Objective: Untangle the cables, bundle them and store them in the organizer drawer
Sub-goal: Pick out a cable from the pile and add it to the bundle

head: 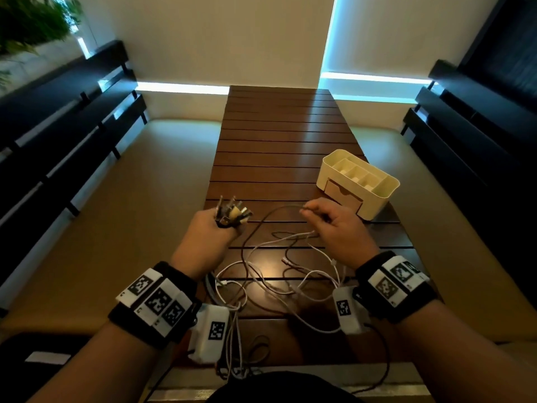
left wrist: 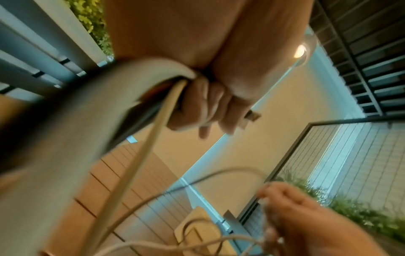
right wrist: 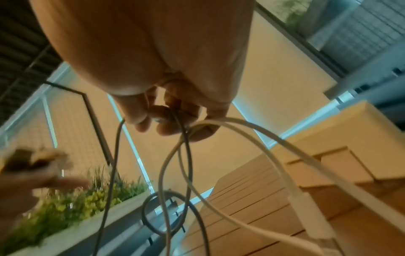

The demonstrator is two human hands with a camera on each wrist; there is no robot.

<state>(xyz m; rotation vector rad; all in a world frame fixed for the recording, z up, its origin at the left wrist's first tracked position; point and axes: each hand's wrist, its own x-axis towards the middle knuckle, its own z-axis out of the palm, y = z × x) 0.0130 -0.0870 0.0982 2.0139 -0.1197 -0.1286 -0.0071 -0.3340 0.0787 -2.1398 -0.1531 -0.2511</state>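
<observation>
Left hand (head: 207, 232) fisted around gathered plug ends (head: 232, 212), pointing up past the knuckles; right hand (head: 334, 225) pinching one cable end (head: 305, 211), fingers curled. Loose cables (head: 276, 274) trailing back from both fists toward the wrists; organizer drawer (head: 344, 196) closed, just beyond the right fingers, nearer to that hand.

My forearms are bare, no sleeves. On my left wrist (head: 157, 303) I wear a wide black band carrying a white block with 3 square black-and-white coded markers in a row, small letters printed beside them. A white box (head: 210, 333) with 1 more marker sits on its inner side. My right wrist (head: 396, 286) has the same black band with white marker tiles and its own white box (head: 348, 309), from which a thin dark wire (head: 383, 356) trails back toward my dark-clothed body.
</observation>
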